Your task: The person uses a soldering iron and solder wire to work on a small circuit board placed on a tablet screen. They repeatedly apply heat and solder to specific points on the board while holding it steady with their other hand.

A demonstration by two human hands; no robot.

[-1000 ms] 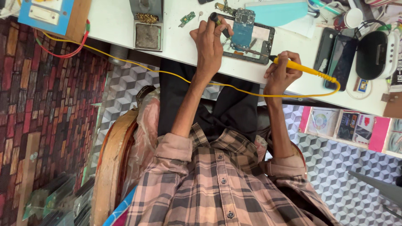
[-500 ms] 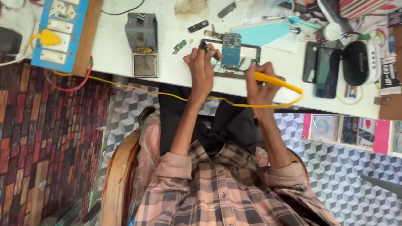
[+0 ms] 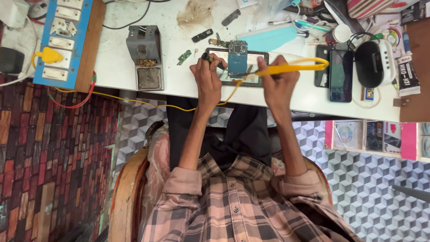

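- White worktop (image 3: 286, 96) runs across the upper part of the view, with the person seated at its edge and both hands meeting over an opened phone (image 3: 237, 67).
- Right hand (image 3: 280, 80) is closed round the yellow soldering iron (image 3: 293, 68), gripped like a pen; the tip points left onto the blue circuit board (image 3: 237, 60) inside the phone.
- Left hand (image 3: 207, 76) is curled round a small dark tool (image 3: 210, 58), a driver or probe by the look of it, and rests on the left end of the phone, pinning it.
- To do this well, in my judgement: keep the left hand's weight on the phone so it cannot slide, touch the iron's tip only to the one joint, and keep the fingers back from the hot end.
- Trailing yellow cord (image 3: 148, 104) drops off the table edge across the lap; it looks worth keeping slack so it does not tug the iron.
- Just left of the phone lies a small green board piece (image 3: 183, 57), and farther left a grey iron stand (image 3: 144, 56) with its cleaning pad.
- At the far left sits a blue switchboard (image 3: 62, 42) with a yellow plug.
- To the right lie a dark phone (image 3: 341, 74) and a black-and-white gadget (image 3: 374, 62), among loose clutter.
- Below the table, the floor shows grey cube-pattern tiles (image 3: 371, 188) and a red brick-pattern strip (image 3: 49, 152).
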